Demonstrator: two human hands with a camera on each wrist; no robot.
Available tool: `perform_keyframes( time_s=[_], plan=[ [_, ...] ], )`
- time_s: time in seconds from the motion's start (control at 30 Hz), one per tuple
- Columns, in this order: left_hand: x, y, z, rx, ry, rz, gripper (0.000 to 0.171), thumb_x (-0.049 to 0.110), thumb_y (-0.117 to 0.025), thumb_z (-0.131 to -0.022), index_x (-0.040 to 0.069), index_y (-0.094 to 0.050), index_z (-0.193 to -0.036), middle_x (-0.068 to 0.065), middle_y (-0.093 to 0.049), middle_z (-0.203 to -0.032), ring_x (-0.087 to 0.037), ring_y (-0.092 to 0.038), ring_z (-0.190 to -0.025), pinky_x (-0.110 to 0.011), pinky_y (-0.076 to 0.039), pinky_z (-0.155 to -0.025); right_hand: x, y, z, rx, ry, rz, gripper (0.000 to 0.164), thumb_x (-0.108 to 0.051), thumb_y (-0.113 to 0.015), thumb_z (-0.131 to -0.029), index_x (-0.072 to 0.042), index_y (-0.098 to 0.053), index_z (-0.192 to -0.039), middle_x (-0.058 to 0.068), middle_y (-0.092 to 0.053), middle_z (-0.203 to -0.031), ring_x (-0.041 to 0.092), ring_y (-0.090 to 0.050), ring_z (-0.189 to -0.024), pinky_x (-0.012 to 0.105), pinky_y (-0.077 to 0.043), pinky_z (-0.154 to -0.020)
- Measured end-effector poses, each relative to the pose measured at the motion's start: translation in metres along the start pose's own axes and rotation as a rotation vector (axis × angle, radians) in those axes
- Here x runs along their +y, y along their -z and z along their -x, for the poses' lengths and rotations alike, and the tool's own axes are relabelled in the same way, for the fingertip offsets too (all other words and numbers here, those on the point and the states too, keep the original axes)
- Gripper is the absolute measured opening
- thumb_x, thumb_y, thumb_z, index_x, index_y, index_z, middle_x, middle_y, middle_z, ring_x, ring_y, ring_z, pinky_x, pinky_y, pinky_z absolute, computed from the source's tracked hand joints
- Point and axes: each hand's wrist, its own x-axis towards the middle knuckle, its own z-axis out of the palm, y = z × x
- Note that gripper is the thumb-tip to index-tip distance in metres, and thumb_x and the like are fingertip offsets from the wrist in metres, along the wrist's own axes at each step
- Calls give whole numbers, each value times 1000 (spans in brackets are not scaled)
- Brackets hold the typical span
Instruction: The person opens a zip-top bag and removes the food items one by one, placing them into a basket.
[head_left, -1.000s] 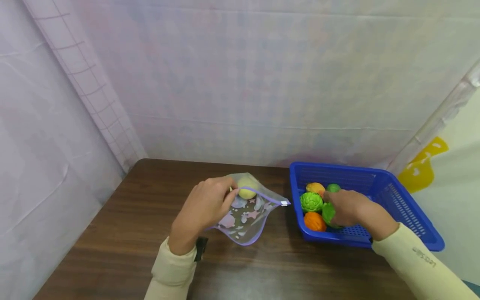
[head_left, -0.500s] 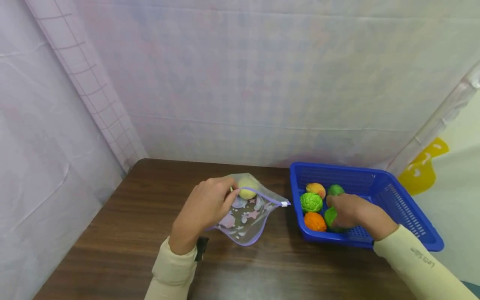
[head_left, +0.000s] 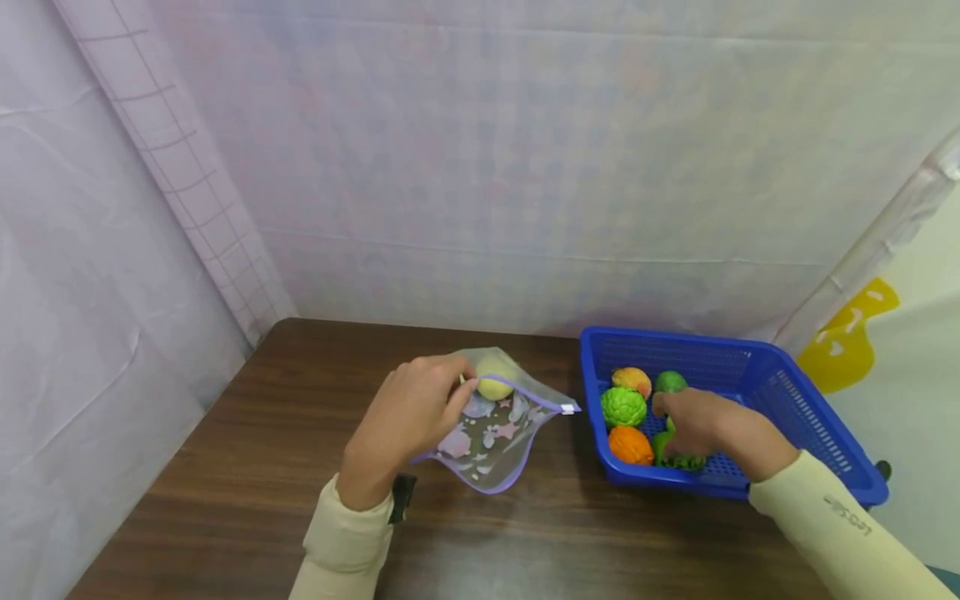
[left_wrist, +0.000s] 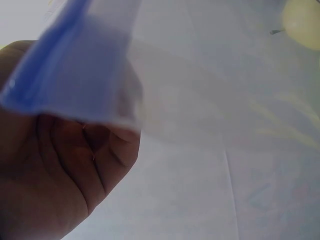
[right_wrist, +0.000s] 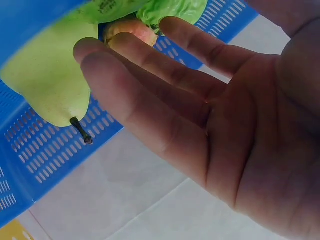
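My left hand [head_left: 416, 408] pinches the purple-edged mouth of a see-through zip bag [head_left: 487, 467] with printed shapes. A pale yellow fruit [head_left: 497, 387] with a short stem shows through the bag. In the left wrist view, the bag edge [left_wrist: 65, 65] crosses my curled fingers. My right hand [head_left: 708, 425] is down inside the blue basket [head_left: 817, 417], fingers apart and fairly straight. From the right wrist, a pale green pear [right_wrist: 55, 75] lies close by the fingertips. Under the hand in the head view is a green vegetable [head_left: 686, 461], partly hidden.
Also in the basket are a green cabbage [head_left: 623, 407], an orange pumpkin-like piece [head_left: 630, 446], a peach-coloured fruit [head_left: 632, 381] and a round green piece [head_left: 670, 382]. A yellow cutout [head_left: 843, 350] hangs right of the brown table [head_left: 525, 542], before white cloth walls.
My right hand has drawn slightly right, uncovering more of the green pieces beneath and behind it. A small dark thing now shows beyond the basket's right corner. The left hand and bag stay put.
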Motion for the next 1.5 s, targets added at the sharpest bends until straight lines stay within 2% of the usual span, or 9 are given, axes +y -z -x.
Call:
perform_keyframes(
  time_s=[0.2,0.4,0.57,0.73,0.9,1.0,1.2,1.37,1.5],
  plan=[
    [0,1,-1,0,0,-2,8,18,-68,-95,12,-71,-92,6,-64,-75,-7,-51,-62,-27,-46,-56,-2,8,5,43,22,13,58,-28,-82,-85,-1,-58,-130,20,-65,-122,40,-63,-109,55,-53,-88],
    [0,0,1,6,2,-7,7,18,-69,-95,12,-71,-92,6,-64,-76,-7,-52,-64,-28,-46,-57,-24,27,25,188,79,52,54,-34,-78,-88,-6,-58,-129,17,-66,-123,38,-63,-108,57,-52,-88],
    [2,-1,1,19,-4,-2,7,18,-67,-96,12,-71,-93,6,-65,-77,-6,-51,-63,-27,-46,-57,-53,44,57,368,125,43,56,-38,-74,-91,-11,-56,-136,18,-61,-135,38,-64,-111,59,-51,-89],
    [0,2,-1,27,-8,-11,7,18,-69,-95,11,-71,-93,5,-65,-77,-7,-53,-63,-29,-48,-57,-86,42,83,591,243,-47,49,-37,-72,-94,-15,-57,-135,9,-62,-134,28,-67,-107,52,-54,-87],
    [-1,0,0,17,-5,-12,7,19,-68,-95,12,-70,-93,6,-63,-75,-7,-52,-62,-29,-47,-57,-118,28,88,854,400,-128,46,-28,-76,-90,-13,-60,-131,1,-65,-126,16,-66,-99,42,-55,-81],
    [-2,-1,2,25,-9,-14,7,19,-68,-96,13,-70,-92,7,-62,-75,-7,-51,-62,-29,-46,-57,-135,22,83,959,502,-169,43,-22,-78,-88,-13,-62,-126,-4,-67,-119,12,-65,-98,38,-54,-80],
    [-3,-2,3,61,-26,-20,6,18,-68,-95,13,-70,-92,5,-65,-78,-8,-52,-63,-30,-47,-57,-162,12,74,982,615,-247,34,-20,-78,-88,-14,-65,-119,-7,-68,-114,7,-66,-100,32,-57,-81],
    [-3,0,3,65,-35,-21,7,18,-67,-96,13,-71,-93,5,-65,-79,-8,-53,-64,-29,-47,-57,-176,9,65,913,562,-216,33,-26,-76,-90,-16,-66,-120,-6,-68,-113,5,-65,-93,28,-57,-77],
    [-3,1,2,60,-38,-23,8,17,-65,-97,13,-71,-94,5,-64,-79,-7,-51,-63,-27,-45,-56,-189,5,50,796,535,-147,35,-29,-76,-90,-16,-66,-121,-3,-70,-115,8,-64,-88,28,-56,-75]
  ],
)
